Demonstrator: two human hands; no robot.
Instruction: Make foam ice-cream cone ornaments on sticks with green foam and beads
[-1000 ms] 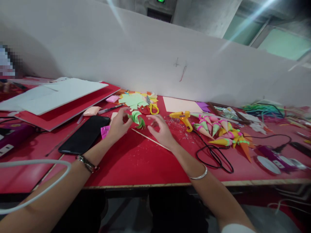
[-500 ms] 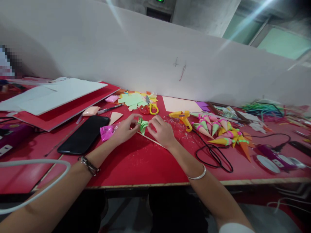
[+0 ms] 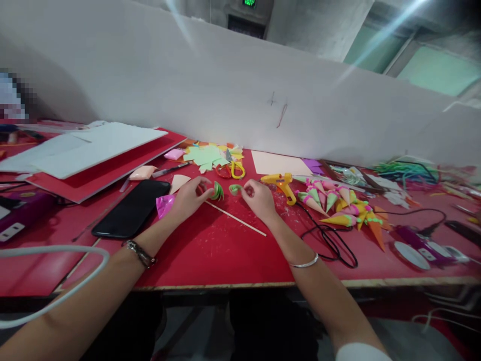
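My left hand (image 3: 192,196) pinches a bundle of curled green paper strips (image 3: 218,191) between thumb and fingers. A hand's width to the right, my right hand (image 3: 259,198) is closed on a separate small green paper curl (image 3: 235,189). Both curls are held just above the red work surface, apart from each other. Below them a thin pale stick (image 3: 240,219) lies slanting across the table. Beside my left wrist are a pink packet (image 3: 164,205) and a black phone (image 3: 132,208).
Behind my hands lie scissors (image 3: 237,170) and green paper pieces (image 3: 206,155). On the right are a yellow glue gun (image 3: 281,184) with a looped black cord (image 3: 330,243), and a pile of colourful paper cones (image 3: 330,198). White boards (image 3: 101,145) stack at left.
My hands have moved apart. The green paper, held between both before, now shows as two separate curls, one in each hand. More of the stick is uncovered.
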